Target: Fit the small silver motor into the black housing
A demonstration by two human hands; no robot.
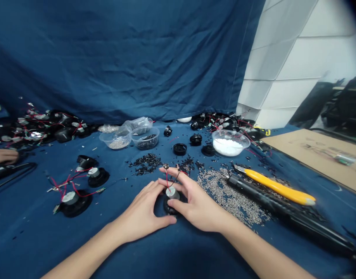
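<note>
A small silver motor [172, 192] sits upright on a round black plastic base [168, 207] on the blue cloth, in front of me. Red and black wires rise from its top. My left hand [143, 209] curves around the base's left side, its thumb along the front edge. From the right, my right hand [192, 199] grips the same piece, thumb against the motor and base, fingers bent behind near the wires. To the left lie another motor on a black base [76, 203] with red wires and a similar motor unit [98, 176].
Loose silver screws [224, 193] and black screws [146, 163] are scattered nearby. A yellow utility knife [278, 186] and a black electric screwdriver [271, 207] lie right. Behind stand clear bowls, one with white bits [228, 147]. Another person's hand [5, 156] is far left.
</note>
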